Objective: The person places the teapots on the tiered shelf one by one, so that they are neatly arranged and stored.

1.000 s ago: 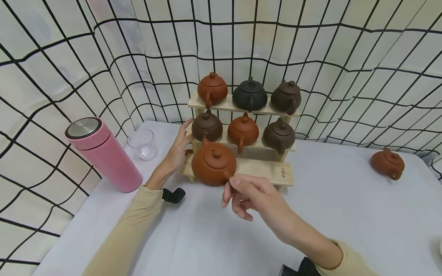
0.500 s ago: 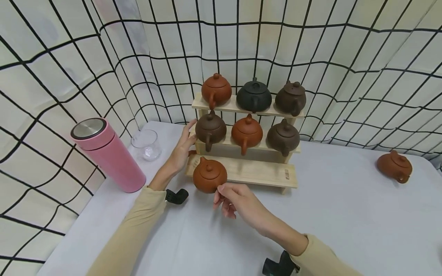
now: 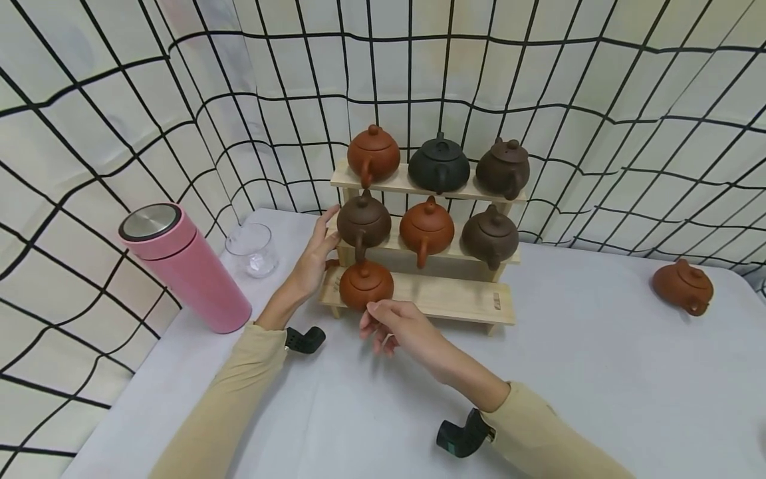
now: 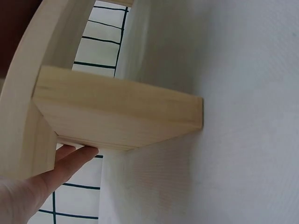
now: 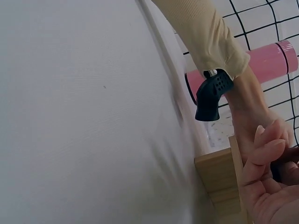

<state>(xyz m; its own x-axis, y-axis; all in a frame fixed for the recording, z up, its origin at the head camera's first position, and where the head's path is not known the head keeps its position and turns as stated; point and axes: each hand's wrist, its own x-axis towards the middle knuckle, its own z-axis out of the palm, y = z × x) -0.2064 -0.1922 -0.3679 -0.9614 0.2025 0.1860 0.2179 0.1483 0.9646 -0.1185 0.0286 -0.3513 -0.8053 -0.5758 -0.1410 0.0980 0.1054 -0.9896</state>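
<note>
My right hand (image 3: 403, 329) pinches the handle of an orange-brown clay teapot (image 3: 366, 285). This teapot is at the left end of the lowest step of a wooden tiered stand (image 3: 449, 296); whether its base touches the wood cannot be seen. My left hand (image 3: 311, 263) rests against the stand's left side, its fingers (image 4: 74, 161) fairly straight along the wood in the left wrist view. On the middle step sit a brown teapot (image 3: 364, 221), an orange teapot (image 3: 427, 227) and another brown teapot (image 3: 491, 236). In the right wrist view the held teapot is mostly hidden behind curled fingers (image 5: 266, 151).
The top step bears a reddish teapot (image 3: 374, 154), a black teapot (image 3: 439, 165) and a dark brown teapot (image 3: 504, 169). Left stand a pink flask (image 3: 191, 269) and a clear glass cup (image 3: 254, 251). Another reddish teapot (image 3: 683, 287) sits far right. Black wire mesh (image 3: 287, 100) borders the table.
My right hand has carried the orange-brown teapot away from me, first lower and then forward over the lowest step's left end. The left hand has stayed at the stand's side.
</note>
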